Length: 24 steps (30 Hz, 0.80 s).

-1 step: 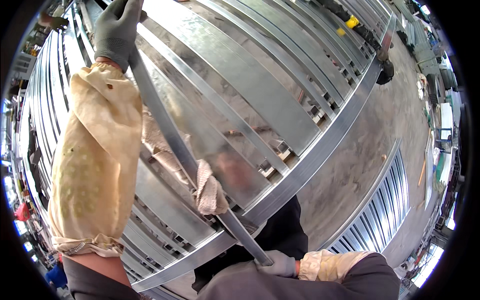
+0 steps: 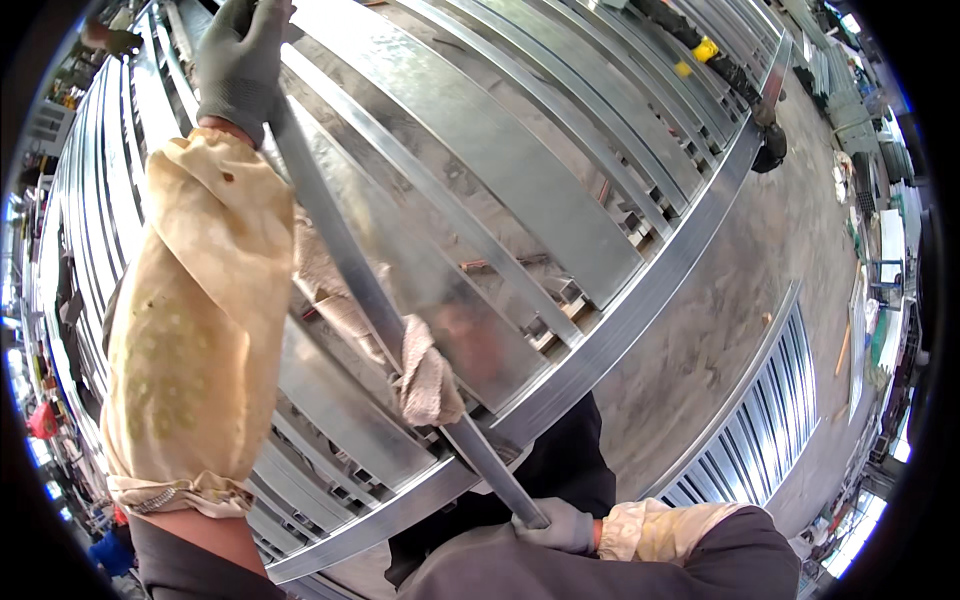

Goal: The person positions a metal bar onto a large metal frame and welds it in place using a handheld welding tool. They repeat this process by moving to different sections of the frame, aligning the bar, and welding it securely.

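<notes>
Gripping a long metal strip (image 2: 370, 300) at both ends, my gloved left hand (image 2: 240, 60) closes at 11 o'clock, my right hand (image 2: 560, 525) at 5 o'clock. A rag (image 2: 430, 385) wraps its middle. Seems stiff, slick, sharp-edged.

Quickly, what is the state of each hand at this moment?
Left hand: closed around the upper end of the long metal strip.
Right hand: closed on the strip's lower end.
</notes>
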Tool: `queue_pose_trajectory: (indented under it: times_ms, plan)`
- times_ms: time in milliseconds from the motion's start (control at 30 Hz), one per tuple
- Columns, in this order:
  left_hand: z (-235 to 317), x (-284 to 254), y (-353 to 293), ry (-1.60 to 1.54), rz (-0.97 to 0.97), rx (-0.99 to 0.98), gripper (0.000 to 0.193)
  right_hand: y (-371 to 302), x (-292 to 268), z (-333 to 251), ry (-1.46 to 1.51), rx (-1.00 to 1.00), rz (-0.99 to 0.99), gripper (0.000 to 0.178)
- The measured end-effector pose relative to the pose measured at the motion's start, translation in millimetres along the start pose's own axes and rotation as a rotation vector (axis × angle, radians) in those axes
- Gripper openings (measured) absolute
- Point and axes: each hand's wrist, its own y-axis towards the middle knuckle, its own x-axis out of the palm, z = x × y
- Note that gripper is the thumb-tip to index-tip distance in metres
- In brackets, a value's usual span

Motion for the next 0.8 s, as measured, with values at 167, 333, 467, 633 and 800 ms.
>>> queue_pose_trajectory:
  times_ms: [167, 333, 467, 633, 800]
  plan:
    - [89.7, -22.7, -106.5, -0.026, 0.150, -0.129, 0.052, -4.9, 4.7, -22.8, 0.093, 0.081, 0.131, 0.016]
    - [203.1, -76.2, -311.8, 0.216, -0.053, -0.312, 0.038, -6.1, 8.6, -9.8, 0.190, 0.078, 0.127, 0.018]
    - [303.5, -43.3, -435.2, -0.026, -0.201, -0.831, 0.029, -3.9, 15.4, -16.9, 0.084, 0.139, 0.145, 0.016]
    - [272.4, 0.0, -521.1, -0.495, -0.375, -1.215, 0.058, 0.0, 20.2, -0.1, 0.026, -0.001, 0.196, 0.012]
    - [231.9, 35.4, -521.7, -0.890, -0.492, -1.200, 0.032, 0.6, 11.4, 15.4, -0.145, 0.019, 0.337, 0.010]
